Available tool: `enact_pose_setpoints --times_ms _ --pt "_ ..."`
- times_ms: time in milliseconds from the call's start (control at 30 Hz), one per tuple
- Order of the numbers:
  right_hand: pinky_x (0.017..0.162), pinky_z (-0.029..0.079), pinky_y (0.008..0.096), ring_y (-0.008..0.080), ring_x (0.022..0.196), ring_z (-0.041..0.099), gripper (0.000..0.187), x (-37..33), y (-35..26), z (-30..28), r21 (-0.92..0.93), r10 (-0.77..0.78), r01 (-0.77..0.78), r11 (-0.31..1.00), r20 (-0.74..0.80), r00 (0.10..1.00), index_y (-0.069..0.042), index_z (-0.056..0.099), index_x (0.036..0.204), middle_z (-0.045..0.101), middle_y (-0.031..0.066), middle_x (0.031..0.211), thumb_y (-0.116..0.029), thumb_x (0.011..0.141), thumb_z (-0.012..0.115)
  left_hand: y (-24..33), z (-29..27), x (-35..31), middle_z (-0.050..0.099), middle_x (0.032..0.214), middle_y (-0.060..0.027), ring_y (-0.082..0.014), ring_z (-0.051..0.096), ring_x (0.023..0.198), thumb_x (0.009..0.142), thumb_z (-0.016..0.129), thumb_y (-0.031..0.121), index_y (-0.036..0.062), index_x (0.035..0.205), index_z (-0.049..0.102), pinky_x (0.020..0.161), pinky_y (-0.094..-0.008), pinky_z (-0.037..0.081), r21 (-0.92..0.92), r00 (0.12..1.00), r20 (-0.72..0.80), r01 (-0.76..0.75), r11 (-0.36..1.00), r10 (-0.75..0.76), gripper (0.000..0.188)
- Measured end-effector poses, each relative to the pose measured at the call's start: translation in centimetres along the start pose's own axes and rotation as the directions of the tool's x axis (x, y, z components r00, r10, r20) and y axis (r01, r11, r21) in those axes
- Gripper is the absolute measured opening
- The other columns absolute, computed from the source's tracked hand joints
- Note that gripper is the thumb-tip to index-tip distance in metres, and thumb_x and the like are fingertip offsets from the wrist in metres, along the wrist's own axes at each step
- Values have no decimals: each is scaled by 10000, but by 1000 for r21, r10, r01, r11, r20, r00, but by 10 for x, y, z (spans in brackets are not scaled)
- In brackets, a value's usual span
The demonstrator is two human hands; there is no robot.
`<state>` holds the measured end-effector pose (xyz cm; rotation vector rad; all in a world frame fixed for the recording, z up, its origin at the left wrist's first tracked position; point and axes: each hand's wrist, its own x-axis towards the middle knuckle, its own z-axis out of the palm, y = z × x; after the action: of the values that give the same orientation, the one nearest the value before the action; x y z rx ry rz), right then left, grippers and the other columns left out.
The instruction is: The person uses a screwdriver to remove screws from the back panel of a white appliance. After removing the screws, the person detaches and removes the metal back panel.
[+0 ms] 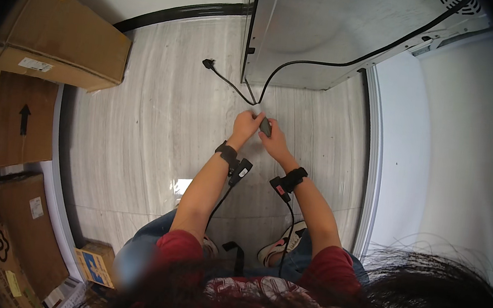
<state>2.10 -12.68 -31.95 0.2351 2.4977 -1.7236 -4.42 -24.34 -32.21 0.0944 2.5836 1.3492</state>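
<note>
My right hand point(273, 140) is closed around a small dark grey-green object point(266, 126), whose kind I cannot make out. Right beside it, my left hand point(244, 127) has its fingers drawn together against or near that object; what they pinch is hidden. Just beyond my fingertips, a black power cord point(304, 62) comes down from the large metal appliance point(313, 35) and bends sharply near the floor. Its plug point(208, 63) lies on the floor to the far left of my hands.
Cardboard boxes point(69, 36) stand along the left, some on a shelf with a pale edge point(57, 194). A white panel point(400, 152) bounds the right side. Black wrist straps with small devices point(241, 172) and cables are on both forearms. Grey wood-patterned floor point(148, 119) lies between.
</note>
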Motion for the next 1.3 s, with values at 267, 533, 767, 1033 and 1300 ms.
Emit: enact_pose_setpoints --times_ms 267,533,767,1033,1300 --pt "604 455 343 275 730 566 392 0 -4 -12 205 68 -57 977 -42 997 -24 435 1128 570 153 880 -198 799 558 14 6 -5 573 535 -168 -299 587 551 812 470 455 -50 615 604 558 -374 452 -105 997 23 77 991 -75 558" --pt "552 448 291 173 579 568 295 -7 -10 -5 -261 -304 252 932 -182 935 -17 458 1104 575 106 822 -188 864 458 13 9 -10 579 589 -205 -326 589 583 781 489 499 -61 616 602 573 -387 450 -53 991 78 110 993 -106 594" --pt "563 458 276 154 628 580 404 -5 -12 -17 510 347 -421 751 238 907 -17 422 1136 573 123 843 -186 800 572 1 12 -6 584 608 -207 -327 593 611 766 513 503 -64 670 611 577 -384 450 -241 980 110 186 953 -164 583" --pt "586 473 254 157 649 588 367 -10 -8 -12 -347 -243 193 918 -108 964 -28 415 1151 567 96 849 -198 846 527 4 19 -6 589 629 -210 -317 594 619 766 498 538 -75 678 605 585 -375 449 -94 991 80 115 989 -108 628" --pt "580 469 257 151 626 565 398 -10 -5 -18 210 264 -274 939 73 962 -35 397 1166 553 97 862 -222 843 533 3 17 -4 591 662 -228 -345 596 656 743 523 534 -66 701 610 604 -395 454 -118 982 111 167 979 -154 608"
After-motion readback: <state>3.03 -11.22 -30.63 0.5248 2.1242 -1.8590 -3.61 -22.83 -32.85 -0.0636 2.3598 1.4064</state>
